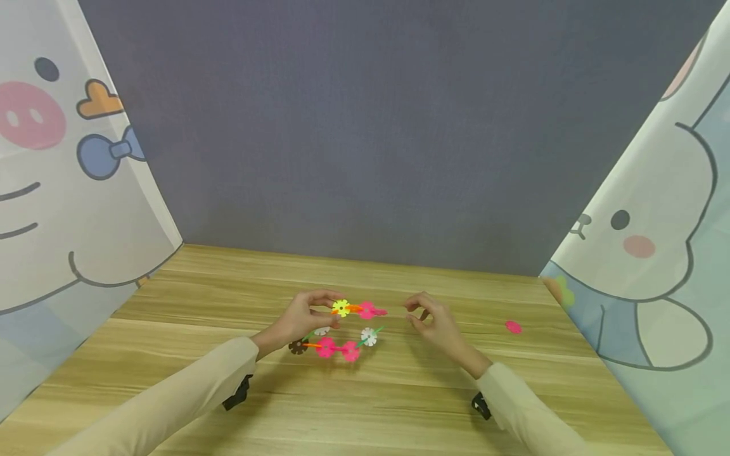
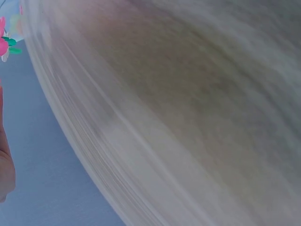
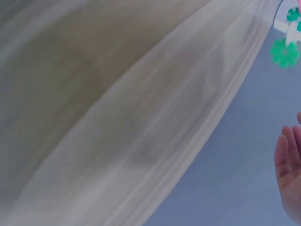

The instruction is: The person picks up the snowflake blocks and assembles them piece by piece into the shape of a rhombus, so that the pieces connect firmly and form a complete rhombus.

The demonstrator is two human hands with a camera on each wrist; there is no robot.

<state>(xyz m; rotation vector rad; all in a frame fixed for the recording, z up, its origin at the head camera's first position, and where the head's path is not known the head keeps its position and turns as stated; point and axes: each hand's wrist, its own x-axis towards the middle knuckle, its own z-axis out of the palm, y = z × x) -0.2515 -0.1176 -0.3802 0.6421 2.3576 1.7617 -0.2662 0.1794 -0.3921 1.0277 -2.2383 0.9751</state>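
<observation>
My left hand [image 1: 300, 318] pinches a chain of notched plastic flower discs [image 1: 326, 347] between thumb and fingers, near a yellow disc [image 1: 341, 308]. The chain curves back on itself, with pink, orange, white, green and dark brown discs slotted edge to edge. Right of its pink end, and apart from it, my right hand [image 1: 438, 324] hovers with fingers loosely bent and nothing visible between them. In the right wrist view, a green disc [image 3: 284, 52] shows above the right fingers [image 3: 282, 160]. Only a sliver of the left hand [image 2: 5, 165] appears in the left wrist view.
A loose pink disc [image 1: 513, 327] lies on the wooden table [image 1: 365, 411], right of my right hand. A dark grey panel [image 1: 353, 139] stands at the back. Cartoon-printed sheets [image 1: 102, 240] flank both sides. Black devices [image 1: 238, 392] sit at the wrists.
</observation>
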